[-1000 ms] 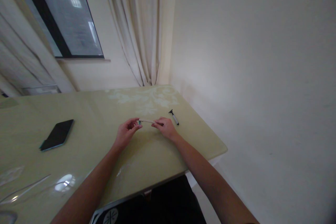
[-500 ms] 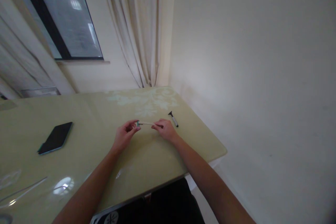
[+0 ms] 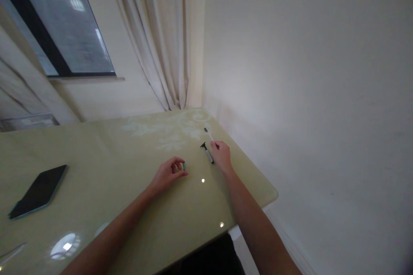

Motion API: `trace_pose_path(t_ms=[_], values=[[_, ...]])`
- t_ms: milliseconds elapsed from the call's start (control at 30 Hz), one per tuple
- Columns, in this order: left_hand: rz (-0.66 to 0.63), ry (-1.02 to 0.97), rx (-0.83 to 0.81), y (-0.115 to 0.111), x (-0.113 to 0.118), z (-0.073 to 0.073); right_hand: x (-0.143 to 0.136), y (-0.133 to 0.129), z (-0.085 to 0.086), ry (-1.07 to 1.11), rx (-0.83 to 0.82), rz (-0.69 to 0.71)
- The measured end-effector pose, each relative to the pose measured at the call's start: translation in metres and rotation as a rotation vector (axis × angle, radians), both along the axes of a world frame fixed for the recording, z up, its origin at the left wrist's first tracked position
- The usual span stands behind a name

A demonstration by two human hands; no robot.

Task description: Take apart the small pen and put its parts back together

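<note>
A slim toothbrush (image 3: 210, 135) with a pale handle and a dark head points up and left from my right hand (image 3: 222, 154), whose fingers are closed around its lower part. Just left of that hand, a razor (image 3: 208, 154) with a black head and grey handle lies on the table. My left hand (image 3: 169, 172) pinches a small green-and-white piece (image 3: 184, 166) between thumb and fingertips, low over the tabletop. That piece is too small to name, and the two hands are apart.
The glossy pale-green table (image 3: 135, 167) has its right edge near a wall. A dark flat tablet-like object (image 3: 38, 191) lies at the left. Thin pale strips (image 3: 13, 252) lie at the lower left. Curtains (image 3: 161, 43) hang behind.
My right hand has moved right and away from my left, taking the toothbrush with it beyond the razor. The small green piece has stayed in my left hand. My view has shifted right.
</note>
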State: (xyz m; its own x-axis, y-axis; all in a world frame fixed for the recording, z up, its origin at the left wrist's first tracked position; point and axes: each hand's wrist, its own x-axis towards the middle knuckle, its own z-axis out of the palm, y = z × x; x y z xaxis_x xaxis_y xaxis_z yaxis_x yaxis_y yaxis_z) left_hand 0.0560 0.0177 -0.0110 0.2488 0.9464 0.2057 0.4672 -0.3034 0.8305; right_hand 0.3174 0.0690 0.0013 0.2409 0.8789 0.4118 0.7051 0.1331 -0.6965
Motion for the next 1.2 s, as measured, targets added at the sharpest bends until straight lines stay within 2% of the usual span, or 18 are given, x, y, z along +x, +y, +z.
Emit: trace_pose_path(t_ms=[133,300,467,667,900,1200], values=[[0.033,0.237,0.014,0.025,0.039,0.005,0.004,0.004,-0.006,-0.104,-0.047,-0.036],[0.167,0.352,0.03,0.05,0.072,0.011,0.013,0.0,-0.007,-0.146,-0.171,-0.098],[0.143,0.391,0.105,0.048,0.069,0.005,0.019,0.001,-0.016,-0.192,-0.232,-0.093],[0.147,0.379,0.095,0.043,0.067,0.0,0.023,0.002,-0.028,-0.227,-0.148,-0.113],[0.126,0.372,0.087,0.045,0.069,0.001,0.028,-0.004,-0.023,-0.205,-0.24,-0.13],[0.11,0.413,0.118,0.045,0.068,0.0,0.029,-0.006,-0.018,-0.271,-0.229,-0.177]])
